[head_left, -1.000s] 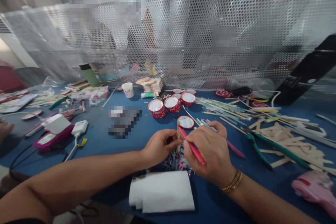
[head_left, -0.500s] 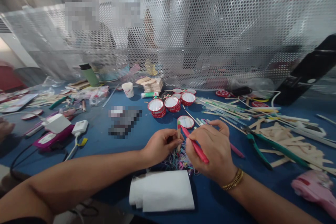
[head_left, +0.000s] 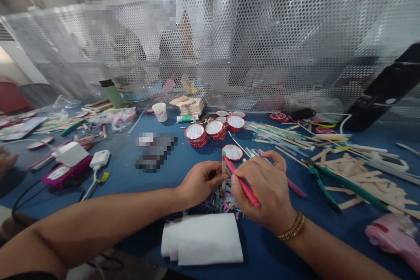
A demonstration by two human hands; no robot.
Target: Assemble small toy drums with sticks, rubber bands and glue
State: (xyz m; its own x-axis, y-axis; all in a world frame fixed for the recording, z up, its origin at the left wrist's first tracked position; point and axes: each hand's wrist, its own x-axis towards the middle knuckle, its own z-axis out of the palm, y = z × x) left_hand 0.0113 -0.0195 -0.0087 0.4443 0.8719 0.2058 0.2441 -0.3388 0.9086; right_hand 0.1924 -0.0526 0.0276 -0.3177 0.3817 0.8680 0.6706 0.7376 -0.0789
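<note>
Between the thumb and fingers of my left hand [head_left: 202, 182] stands a wooden craft stick [head_left: 223, 167], upright, its top end coloured green with red below. My right hand [head_left: 264, 183] grips a pink marker [head_left: 244, 184], whose tip meets the stick near the coloured end. Under both hands lies a heap of shiny tinsel shreds [head_left: 218, 201]. Just behind the stick is a round white piece with a red rim [head_left: 233, 152]. A folded white cloth [head_left: 210, 238] lies in front of my hands.
Stacked red-rimmed rounds [head_left: 197, 135] and a paper cup [head_left: 160, 112] stand farther back. Green-handled pliers [head_left: 328, 192], loose craft sticks [head_left: 370, 179] and a pink glue gun [head_left: 392, 236] lie right. Left are a purple power strip [head_left: 65, 175] and another person's hand [head_left: 5, 159]. A perforated metal screen [head_left: 213, 52] borders the back.
My right hand and the pink marker have shifted very slightly, with the marker tip still at the stick. My left hand keeps its hold in the same place.
</note>
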